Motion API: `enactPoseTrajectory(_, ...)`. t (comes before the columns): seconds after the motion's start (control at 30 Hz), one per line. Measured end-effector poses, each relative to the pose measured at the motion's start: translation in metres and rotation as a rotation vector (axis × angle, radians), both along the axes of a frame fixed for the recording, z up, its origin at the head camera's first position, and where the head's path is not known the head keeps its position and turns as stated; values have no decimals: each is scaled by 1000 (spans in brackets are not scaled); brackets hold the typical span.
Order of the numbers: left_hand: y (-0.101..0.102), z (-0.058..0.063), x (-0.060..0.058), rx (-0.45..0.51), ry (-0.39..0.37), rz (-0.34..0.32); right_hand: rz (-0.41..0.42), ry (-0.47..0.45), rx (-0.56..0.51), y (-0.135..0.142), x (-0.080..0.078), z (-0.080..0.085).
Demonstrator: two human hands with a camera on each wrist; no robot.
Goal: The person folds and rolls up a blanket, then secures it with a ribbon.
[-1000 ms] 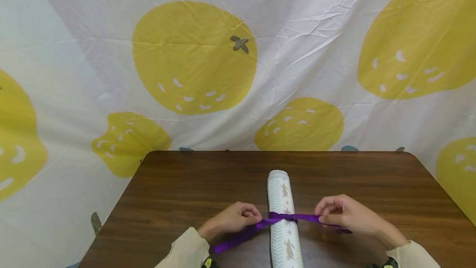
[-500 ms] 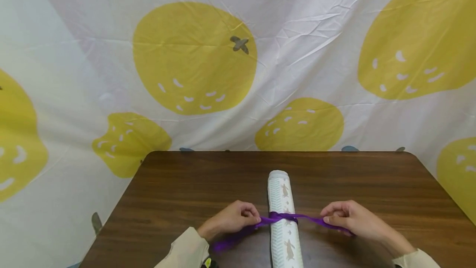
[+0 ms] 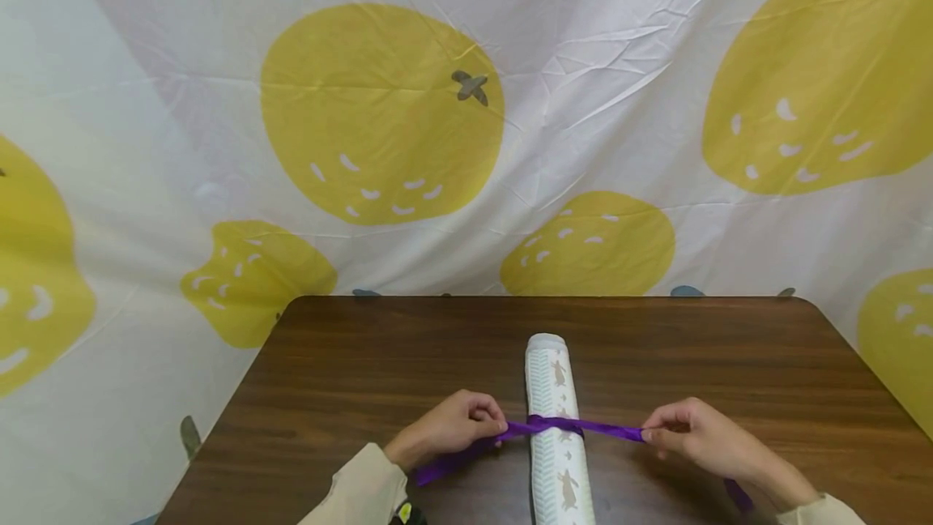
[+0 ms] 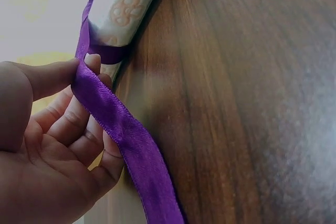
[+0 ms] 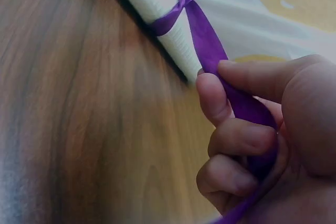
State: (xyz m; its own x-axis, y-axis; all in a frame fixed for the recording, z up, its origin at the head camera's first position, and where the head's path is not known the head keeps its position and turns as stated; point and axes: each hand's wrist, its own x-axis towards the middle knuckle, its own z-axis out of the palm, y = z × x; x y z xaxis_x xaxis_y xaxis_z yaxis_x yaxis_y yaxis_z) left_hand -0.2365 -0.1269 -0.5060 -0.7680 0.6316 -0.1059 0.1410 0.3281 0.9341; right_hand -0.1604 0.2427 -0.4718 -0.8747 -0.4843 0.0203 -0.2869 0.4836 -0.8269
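Observation:
A white rolled-up mat (image 3: 551, 379) with rabbit prints and a pale chevron band lies lengthwise on the table. Round its middle goes a purple ribbon (image 3: 608, 429), crossed over on top. My left hand (image 3: 448, 426) pinches one end between thumb and fingertips, left of the roll; its tail (image 4: 149, 174) hangs past the palm. To the right, my right hand (image 3: 703, 434) pinches the other end between thumb and index finger, and that tail runs through the curled fingers (image 5: 244, 137). Both ribbon lengths stretch out sideways from the crossing.
The brown wood-grain table (image 3: 408, 347) reaches back to a white cloth (image 3: 605, 128) printed with yellow fruit, which hangs close behind its far edge. Cream sleeves (image 3: 357, 492) cover the forearms.
My right hand has slid outward along the ribbon, farther from the roll, and that length now looks straighter. My left hand has shifted only slightly; the roll has stayed put.

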Motion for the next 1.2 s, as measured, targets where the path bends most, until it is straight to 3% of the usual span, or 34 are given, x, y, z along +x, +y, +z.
enactPoseTrajectory(0.27, -2, 2, -1, -4, -12, 3, -9, -140, -54, 6, -3, -15)
enactPoseTrajectory(0.57, -8, 1, -1, -25, 7, -34, -29, -143, -40, 6, -7, -30)
enactPoseTrajectory(0.7, -12, 0, -2, -42, 19, -51, -33, -182, -55, 5, -8, -31)
enactPoseTrajectory(0.97, -20, 0, -3, -118, 116, -105, -17, -199, -67, 6, -9, -31)
enactPoseTrajectory(1.2, -18, 2, -3, -128, 139, -115, -7, -218, -89, 10, -7, -32)
